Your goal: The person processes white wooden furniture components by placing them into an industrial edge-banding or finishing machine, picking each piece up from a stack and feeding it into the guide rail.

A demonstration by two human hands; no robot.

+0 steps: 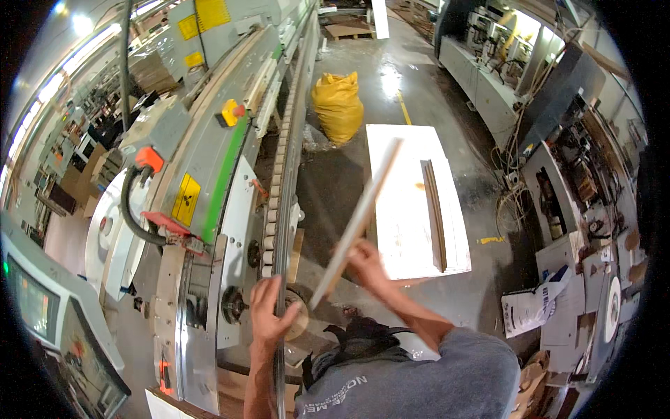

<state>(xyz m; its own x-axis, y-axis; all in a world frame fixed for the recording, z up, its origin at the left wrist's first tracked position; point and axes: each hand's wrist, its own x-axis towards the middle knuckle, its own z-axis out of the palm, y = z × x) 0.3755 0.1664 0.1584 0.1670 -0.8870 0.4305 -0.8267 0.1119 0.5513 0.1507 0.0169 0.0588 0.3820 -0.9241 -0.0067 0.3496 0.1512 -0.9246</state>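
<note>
At the far left we see a grey control console with a dark screen [31, 300], and just right of it the long grey and green woodworking machine [202, 174] runs away from us, with yellow warning labels and a black hose looping down its side. Along the machine's right edge a feed track of pale rollers [279, 188] stretches into the distance.

Our left hand [269, 314] comes up from the lower edge on a bare forearm, wrist straight, fingers spread and laid over the near end of that metal rail beside a round wooden disc [296, 318]; the hand is fairly wide and rests on the rail rather than closing round anything we can make out.

Right of it, our right hand [366, 262] reaches forward from a bent elbow, fingers curled round the near part of a long narrow pale wooden strip [359, 220]. The strip tilts up and away to the right, its far end over the white panel stack [412, 202] lying on the floor. A thin dark strip [434, 209] lies lengthwise on that stack.

Farther off, a yellow sack [337, 105] stands on the wet concrete floor [391, 77]. On the right, cluttered benches and a white printed bag [534, 307] fill the edge.
</note>
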